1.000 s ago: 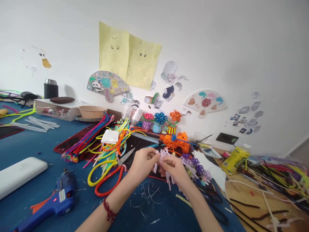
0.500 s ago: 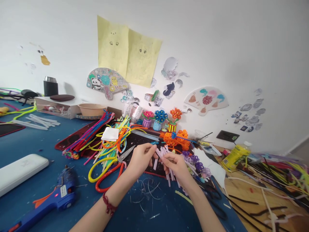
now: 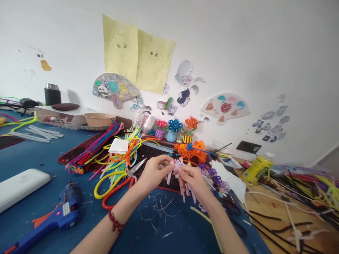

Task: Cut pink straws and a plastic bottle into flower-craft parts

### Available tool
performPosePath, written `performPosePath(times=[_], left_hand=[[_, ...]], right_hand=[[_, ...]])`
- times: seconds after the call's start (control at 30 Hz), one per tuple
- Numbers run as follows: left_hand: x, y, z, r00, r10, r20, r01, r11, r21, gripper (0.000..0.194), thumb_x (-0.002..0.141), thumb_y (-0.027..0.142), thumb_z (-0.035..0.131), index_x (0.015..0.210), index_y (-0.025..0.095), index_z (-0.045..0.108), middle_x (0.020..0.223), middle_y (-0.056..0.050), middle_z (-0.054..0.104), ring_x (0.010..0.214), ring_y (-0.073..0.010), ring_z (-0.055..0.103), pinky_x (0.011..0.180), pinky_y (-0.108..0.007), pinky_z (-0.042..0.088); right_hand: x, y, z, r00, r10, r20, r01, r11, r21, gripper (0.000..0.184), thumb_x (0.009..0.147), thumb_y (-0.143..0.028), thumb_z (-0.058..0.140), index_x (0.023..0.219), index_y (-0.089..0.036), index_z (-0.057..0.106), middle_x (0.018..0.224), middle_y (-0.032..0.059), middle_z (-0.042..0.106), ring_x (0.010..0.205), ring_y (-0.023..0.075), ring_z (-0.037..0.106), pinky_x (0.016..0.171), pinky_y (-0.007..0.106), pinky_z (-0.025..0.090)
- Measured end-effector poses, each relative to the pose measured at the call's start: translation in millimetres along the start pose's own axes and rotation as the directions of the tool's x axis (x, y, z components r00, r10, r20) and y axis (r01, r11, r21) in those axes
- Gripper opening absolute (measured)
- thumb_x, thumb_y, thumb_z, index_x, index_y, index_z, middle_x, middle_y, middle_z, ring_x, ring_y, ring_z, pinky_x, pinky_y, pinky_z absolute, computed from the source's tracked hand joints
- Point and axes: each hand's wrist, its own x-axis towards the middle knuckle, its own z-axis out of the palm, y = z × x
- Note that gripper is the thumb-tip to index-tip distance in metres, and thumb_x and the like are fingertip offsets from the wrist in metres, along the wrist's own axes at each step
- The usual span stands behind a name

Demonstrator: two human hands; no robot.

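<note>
A bunch of short lilac pipe-cleaner pieces (image 3: 183, 194) is held in my right hand (image 3: 194, 179), their ends hanging below the fingers. My left hand (image 3: 155, 173) is closed in a pinch at the upper left of the bunch, thumb and forefinger on a lilac piece (image 3: 169, 178). Scissors (image 3: 137, 167) with one yellow and one red handle loop lie open just left of that hand. Purple pipe-cleaner flowers (image 3: 217, 181) rest beyond my right hand, and orange ones (image 3: 194, 151) lie behind both hands.
A blue hot glue gun (image 3: 65, 211) with a red light and a white case (image 3: 23, 187) lie at left. Bundled colourful pipe cleaners (image 3: 90, 150) cover a dark tray. Three small flower pots (image 3: 172, 137) stand by the wall. A yellow bottle (image 3: 258, 169) stands right.
The view has shifted slightly, so the scene sits a little further left. My left fingertips have curled closer to the lilac pieces; my right hand keeps its hold.
</note>
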Motion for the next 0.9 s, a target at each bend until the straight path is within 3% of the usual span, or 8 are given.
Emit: performPosePath(times=[0.2,0.3,0.37,0.43,0.57,0.67,0.77,0.9], left_hand=[[2.4,-3.8,-3.4,0.994,-0.01,-0.112,0.01,1.0,0.004,0.028,0.078,0.042,0.06,0.084,0.015,0.062,0.067,0.0,0.062,0.043,-0.0081,0.047,0.042,-0.02,0.034],[2.6,-3.9,-8.0,0.986,0.035,-0.16,0.006,0.969,0.245,0.022,0.084,0.036,0.054,0.083,0.016,0.063,0.067,0.0,0.062,0.047,-0.0109,0.05,0.047,-0.023,0.035],[1.4,-4.1,-8.7,0.984,0.118,-0.134,-0.031,0.853,0.522,0.017,0.086,0.029,0.054,0.081,0.017,0.065,0.068,-0.001,0.063,0.056,-0.0139,0.053,0.053,-0.025,0.035],[0.1,-5.8,-6.4,0.976,0.213,-0.041,-0.118,0.68,0.724,0.014,0.087,0.022,0.054,0.079,0.018,0.065,0.073,-0.002,0.064,0.069,-0.0168,0.055,0.06,-0.027,0.035],[0.7,-12.7,2.5,0.947,0.278,0.162,-0.271,0.417,0.868,0.019,0.093,0.021,0.05,0.082,0.018,0.065,0.084,-0.003,0.065,0.083,-0.0209,0.054,0.07,-0.032,0.035],[2.3,-16.2,6.0,0.928,0.33,0.171,-0.265,0.266,0.927,0.017,0.093,0.02,0.048,0.101,0.018,0.063,0.09,-0.005,0.064,0.087,-0.0242,0.051,0.072,-0.036,0.034],[1.7,-16.4,5.8,0.912,0.385,0.139,-0.228,0.194,0.954,0.019,0.093,0.017,0.046,0.105,0.017,0.061,0.089,-0.006,0.062,0.087,-0.0253,0.05,0.072,-0.038,0.033],[-2.4,-14.2,5.5,0.912,0.381,0.154,-0.244,0.2,0.949,0.016,0.092,0.014,0.046,0.091,0.018,0.062,0.085,-0.005,0.06,0.083,-0.0239,0.05,0.073,-0.038,0.033]], right_hand=[[1.8,3.0,-1.8,1.0,-0.009,-0.026,0.008,0.998,-0.056,0.041,0.083,-0.055,0.054,0.076,-0.015,0.062,0.049,-0.0021,0.054,0.038,0.0115,0.049,0.041,0.023,0.039],[5.4,9.2,-8.1,0.984,-0.042,-0.174,-0.035,0.907,-0.419,0.037,0.088,-0.047,0.045,0.08,-0.016,0.064,0.054,-0.0006,0.056,0.044,0.0133,0.052,0.046,0.025,0.04],[7.0,13.6,-12.1,0.963,-0.078,-0.258,-0.11,0.76,-0.641,0.03,0.087,-0.041,0.048,0.081,-0.017,0.066,0.056,0.0003,0.058,0.05,0.015,0.054,0.052,0.025,0.039],[7.3,17.2,-13.7,0.954,-0.087,-0.288,-0.163,0.657,-0.736,0.019,0.081,-0.034,0.056,0.074,-0.019,0.066,0.057,0.0004,0.059,0.056,0.0164,0.055,0.054,0.026,0.035],[5.7,22.3,-9.2,0.96,-0.036,-0.278,-0.211,0.557,-0.803,0.005,0.073,-0.027,0.067,0.073,-0.022,0.065,0.056,-0.0022,0.059,0.058,0.0163,0.055,0.052,0.024,0.028],[5.0,25.2,-5.1,0.96,-0.013,-0.28,-0.237,0.496,-0.836,0.006,0.072,-0.026,0.068,0.076,-0.023,0.064,0.058,-0.0027,0.059,0.06,0.0164,0.056,0.052,0.024,0.025],[5.3,27.8,-3.9,0.957,-0.013,-0.289,-0.252,0.452,-0.856,0.008,0.075,-0.027,0.066,0.08,-0.022,0.063,0.063,-0.0018,0.061,0.063,0.0168,0.056,0.053,0.024,0.024],[6.7,30.7,-5.5,0.958,-0.016,-0.286,-0.253,0.424,-0.87,0.005,0.079,-0.026,0.062,0.082,-0.022,0.062,0.065,-0.0012,0.061,0.062,0.0158,0.055,0.053,0.024,0.024]])
